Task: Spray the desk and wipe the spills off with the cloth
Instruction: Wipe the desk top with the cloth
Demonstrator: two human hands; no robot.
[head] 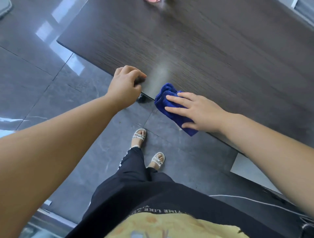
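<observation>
A dark wood-grain desk [212, 44] runs diagonally across the upper right of the view. A folded blue cloth [167, 95] lies at the desk's near edge, partly hanging over it. My right hand [195, 112] lies flat on the cloth with the fingers spread, pressing it to the desk. My left hand [126, 85] rests on the desk's near edge to the left of the cloth, fingers curled over the rim, holding nothing else. A pale sheen on the desk [161, 71] lies just beyond the cloth. No spray bottle is visible.
A pink object [152, 0] shows at the desk's far edge, cut off by the frame. Below the desk is a glossy grey tiled floor [42, 76]. My feet in white sandals [139, 135] stand near the desk. A white cable [246, 198] crosses the floor at right.
</observation>
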